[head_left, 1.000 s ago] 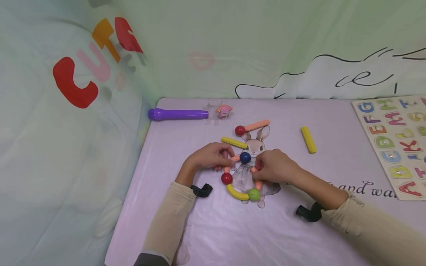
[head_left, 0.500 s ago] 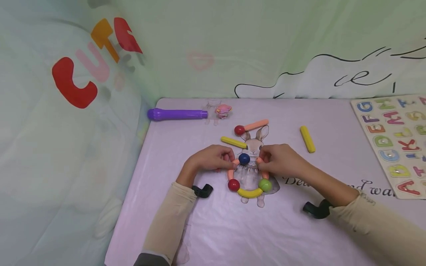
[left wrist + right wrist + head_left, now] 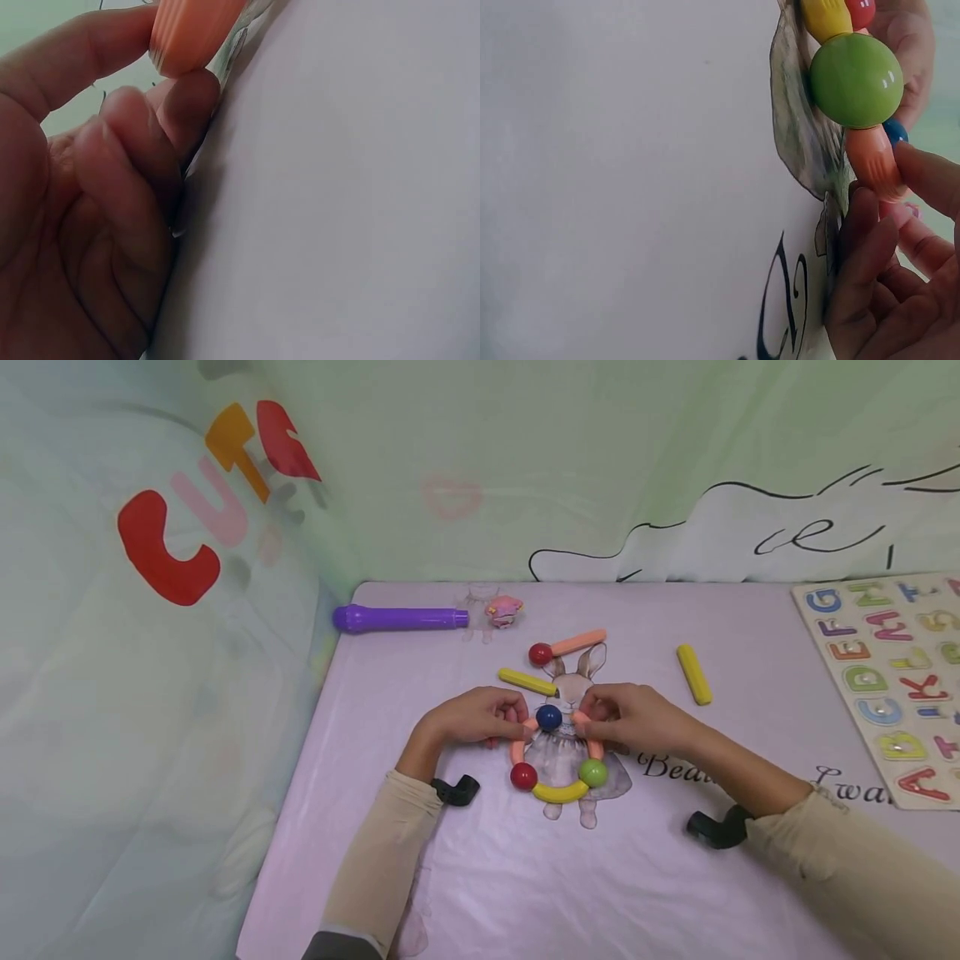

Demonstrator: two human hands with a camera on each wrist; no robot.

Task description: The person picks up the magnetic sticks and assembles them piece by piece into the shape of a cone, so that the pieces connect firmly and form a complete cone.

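In the head view, curved toy sticks and balls form a nearly closed ring. A blue ball (image 3: 549,717) is at its top, a red ball (image 3: 524,776) lower left, a green ball (image 3: 593,773) lower right, and a yellow curved stick (image 3: 559,793) joins the last two. My left hand (image 3: 482,717) pinches the left orange curved stick (image 3: 193,37) between thumb and finger. With my right hand (image 3: 637,720) I pinch the right orange curved stick (image 3: 874,161), attached to the green ball. A small gap separates that stick's upper end from the blue ball. Fingers partly cover both orange sticks.
Behind the ring lie a yellow straight stick (image 3: 527,682) and a red ball (image 3: 540,654) with an orange straight stick (image 3: 581,642). Another yellow stick (image 3: 694,674) is farther right. A purple microphone-shaped toy (image 3: 401,618), a small pink toy (image 3: 503,611) and an alphabet board (image 3: 888,693) surround them.
My right hand first moved back and swung the green ball and orange stick rightward, widening the ring. Since then it has shifted slightly left, bringing the stick's end closer to the blue ball.
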